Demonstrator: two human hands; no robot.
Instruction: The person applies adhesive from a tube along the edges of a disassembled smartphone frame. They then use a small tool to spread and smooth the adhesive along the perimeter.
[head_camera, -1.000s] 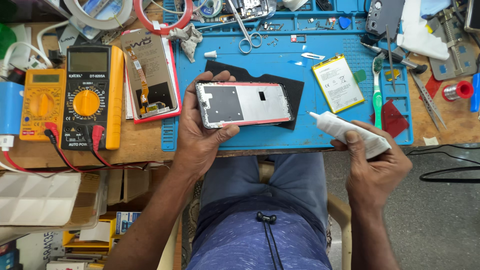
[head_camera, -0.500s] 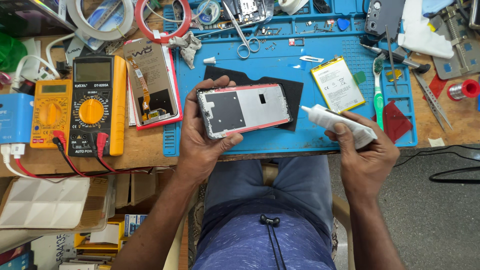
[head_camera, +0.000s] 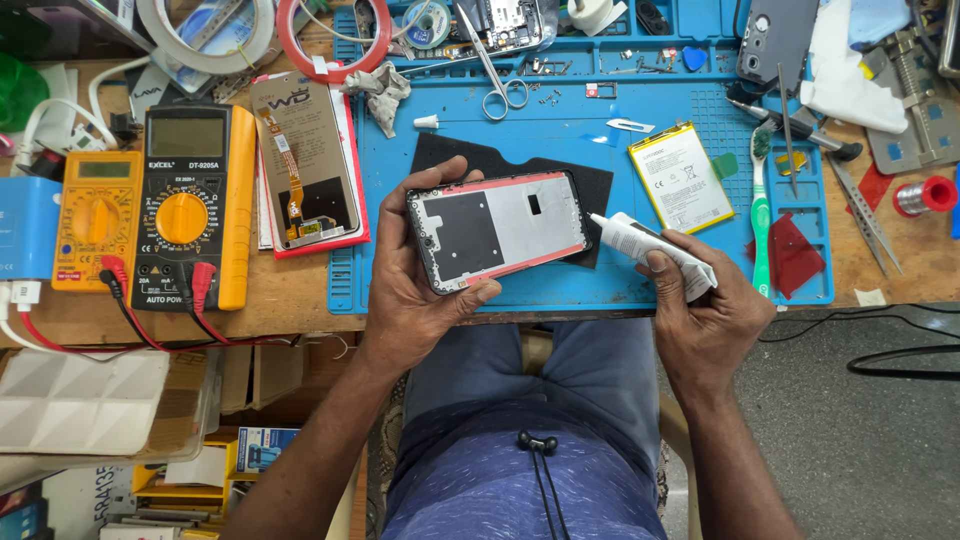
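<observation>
Closing in from 3 o'clock since the earlier frames, bringing the nozzle of the white tube (head_camera: 650, 250) up to the right short end of the phone frame (head_camera: 500, 228); holding that frame much where it was.

Head view: gripping the phone frame in the left hand (head_camera: 420, 290), thumb along the far long edge, fingers curled under the near one, keeping it raised and slightly tilted over the black pad (head_camera: 440, 155) on the blue mat (head_camera: 560, 120). Clenching the tube's body in the right hand (head_camera: 705, 310), nozzle pointing toward 9 o'clock, at or just touching the frame's red-lined rim; cannot tell whether actually touching.

Judging by this, starting work along the rim with the tube. Calling for a steady frame, gentle squeezing and a nozzle kept right on the narrow border.

Leaving open mat at 6 o'clock, between the frame and the near edge of the tabletop (head_camera: 900, 265). Crowding in at 3 o'clock: yellow battery (head_camera: 680, 178) and green toothbrush (head_camera: 760, 215) near the right hand. Lying well apart at 9 o'clock: display panel (head_camera: 305, 175) and black multimeter (head_camera: 190, 210). Sitting at 12 o'clock, clear of both hands: scissors (head_camera: 497, 70).
</observation>
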